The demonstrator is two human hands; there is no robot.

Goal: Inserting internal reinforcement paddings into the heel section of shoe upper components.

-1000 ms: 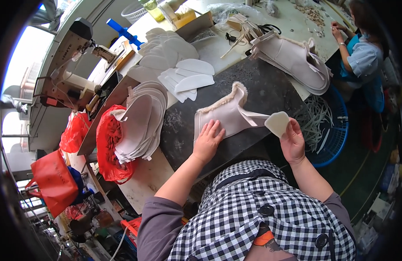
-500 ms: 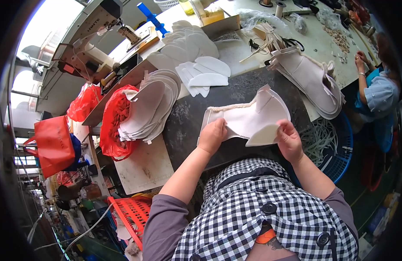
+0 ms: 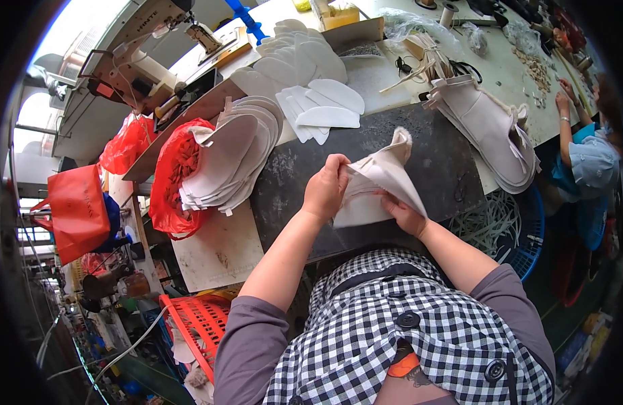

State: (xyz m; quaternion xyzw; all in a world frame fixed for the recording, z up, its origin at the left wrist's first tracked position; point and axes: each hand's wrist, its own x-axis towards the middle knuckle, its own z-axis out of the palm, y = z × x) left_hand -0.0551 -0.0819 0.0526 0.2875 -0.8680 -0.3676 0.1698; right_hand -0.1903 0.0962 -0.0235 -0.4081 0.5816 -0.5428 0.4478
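A white boot upper [image 3: 386,177] with a fleecy edge is held over the dark work mat [image 3: 291,179], tilted and partly folded. My left hand [image 3: 327,187] is closed on its upper left edge, fingers pinching the material. At its lower right side my right hand [image 3: 404,214] grips it, with some fingers hidden behind or inside the material. Beyond the mat lie loose white curved pieces [image 3: 328,111]. To the right rests a stack of similar boot uppers [image 3: 483,128].
A red plastic bag [image 3: 173,182] stands left of the mat beside stacked pale sole-shaped pieces [image 3: 240,145]. A sewing machine [image 3: 139,40] is at the far left. At right, a blue basket [image 3: 533,223] holds pale strips. A co-worker's arm [image 3: 566,125] reaches over the table's far right.
The boot upper has turned and folded, its fleecy end now pointing up. My left hand has risen slightly; my right hand has moved left, closer to it.
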